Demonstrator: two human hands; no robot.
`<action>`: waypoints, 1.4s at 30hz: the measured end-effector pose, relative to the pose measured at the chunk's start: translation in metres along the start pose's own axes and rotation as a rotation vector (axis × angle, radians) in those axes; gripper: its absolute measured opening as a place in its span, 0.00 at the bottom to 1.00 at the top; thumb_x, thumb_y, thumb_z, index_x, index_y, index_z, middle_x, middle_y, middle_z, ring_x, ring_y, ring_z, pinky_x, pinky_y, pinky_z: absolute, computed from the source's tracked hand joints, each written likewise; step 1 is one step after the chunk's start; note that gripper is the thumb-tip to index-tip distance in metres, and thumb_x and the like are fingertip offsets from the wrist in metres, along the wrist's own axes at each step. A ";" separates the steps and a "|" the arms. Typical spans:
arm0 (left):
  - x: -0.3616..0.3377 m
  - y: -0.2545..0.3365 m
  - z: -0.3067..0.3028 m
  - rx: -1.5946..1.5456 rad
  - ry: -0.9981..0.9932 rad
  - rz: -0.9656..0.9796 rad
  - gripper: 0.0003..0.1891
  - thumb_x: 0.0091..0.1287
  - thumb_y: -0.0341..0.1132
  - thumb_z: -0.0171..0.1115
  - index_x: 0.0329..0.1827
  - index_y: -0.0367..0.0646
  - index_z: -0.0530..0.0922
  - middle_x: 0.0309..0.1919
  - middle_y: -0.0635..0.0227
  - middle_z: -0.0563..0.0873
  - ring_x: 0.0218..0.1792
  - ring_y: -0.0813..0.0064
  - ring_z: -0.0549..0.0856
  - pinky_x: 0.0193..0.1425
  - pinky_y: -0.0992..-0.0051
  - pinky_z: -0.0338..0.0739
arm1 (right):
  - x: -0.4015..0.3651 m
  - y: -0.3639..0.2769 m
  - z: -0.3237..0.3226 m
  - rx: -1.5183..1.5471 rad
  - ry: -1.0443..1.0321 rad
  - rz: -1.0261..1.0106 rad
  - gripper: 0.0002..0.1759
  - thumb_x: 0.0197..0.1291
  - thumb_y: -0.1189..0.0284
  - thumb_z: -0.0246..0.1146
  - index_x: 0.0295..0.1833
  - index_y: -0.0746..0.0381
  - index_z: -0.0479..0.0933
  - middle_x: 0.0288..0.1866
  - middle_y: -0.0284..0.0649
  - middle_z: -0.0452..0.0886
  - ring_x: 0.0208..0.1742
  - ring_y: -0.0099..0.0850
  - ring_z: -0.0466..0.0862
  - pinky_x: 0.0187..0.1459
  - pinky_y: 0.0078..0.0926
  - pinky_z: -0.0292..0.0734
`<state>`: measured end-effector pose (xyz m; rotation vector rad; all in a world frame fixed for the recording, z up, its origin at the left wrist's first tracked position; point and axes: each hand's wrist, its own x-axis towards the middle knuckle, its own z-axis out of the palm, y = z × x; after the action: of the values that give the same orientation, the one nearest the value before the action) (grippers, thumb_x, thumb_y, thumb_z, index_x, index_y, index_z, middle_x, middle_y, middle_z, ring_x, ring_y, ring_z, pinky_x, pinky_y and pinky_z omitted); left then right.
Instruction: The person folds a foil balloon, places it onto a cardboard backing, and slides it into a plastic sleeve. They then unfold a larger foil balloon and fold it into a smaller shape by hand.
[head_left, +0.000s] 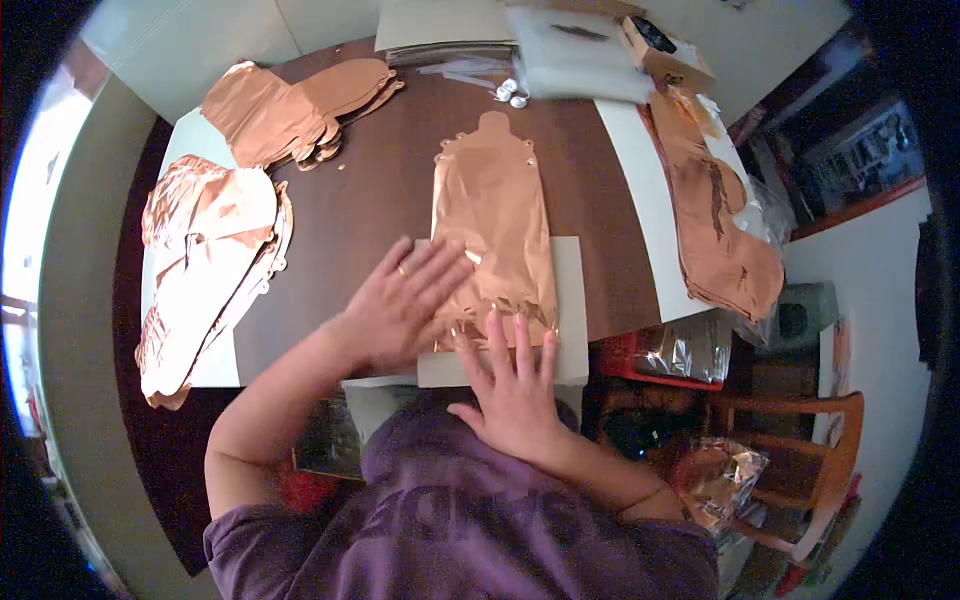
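Observation:
A flat copper-coloured foil balloon (490, 205), creased near its lower end, lies lengthwise in front of me with small tabs at its far end. Under its near half is a pale cardboard sheet (568, 300). My right hand (515, 390) is open, its spread fingertips on the near end of the foil. Slightly blurred, my left hand (405, 305) has its fingers stretched out, overlapping the foil's left edge. Neither hand grips anything.
Copper foil piles lie at the far left (290, 110), near left (205, 225) and right (715, 215) of the brown table (340, 230). Behind are a cardboard stack (440, 28), small white rolls (512, 95) and a plastic-wrapped pack (580, 60). A wooden chair (845, 440) stands lower right.

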<state>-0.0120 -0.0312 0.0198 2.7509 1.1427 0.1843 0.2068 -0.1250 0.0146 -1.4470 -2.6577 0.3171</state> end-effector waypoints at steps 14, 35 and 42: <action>0.070 0.024 0.035 -0.242 -0.013 0.519 0.35 0.74 0.57 0.47 0.79 0.45 0.62 0.78 0.55 0.62 0.79 0.52 0.60 0.81 0.47 0.49 | 0.003 -0.001 -0.006 0.005 -0.366 0.029 0.48 0.54 0.43 0.68 0.79 0.44 0.61 0.81 0.53 0.50 0.79 0.66 0.46 0.69 0.83 0.39; 0.003 0.035 0.017 0.026 0.044 -0.062 0.46 0.70 0.64 0.49 0.79 0.36 0.57 0.78 0.44 0.58 0.79 0.46 0.55 0.81 0.48 0.45 | -0.061 0.089 -0.027 0.803 0.227 0.760 0.31 0.59 0.63 0.72 0.64 0.66 0.72 0.55 0.45 0.82 0.55 0.36 0.82 0.60 0.34 0.75; -0.017 0.077 0.010 -0.347 0.126 -0.146 0.47 0.63 0.55 0.68 0.78 0.34 0.59 0.78 0.45 0.59 0.79 0.48 0.57 0.81 0.52 0.51 | -0.068 0.089 0.002 1.740 -0.050 0.554 0.21 0.63 0.72 0.69 0.59 0.67 0.77 0.54 0.36 0.83 0.53 0.26 0.82 0.57 0.29 0.76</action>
<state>0.0306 -0.0982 0.0237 2.3722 1.2055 0.4931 0.3164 -0.1356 -0.0066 -1.1950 -0.8874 1.9310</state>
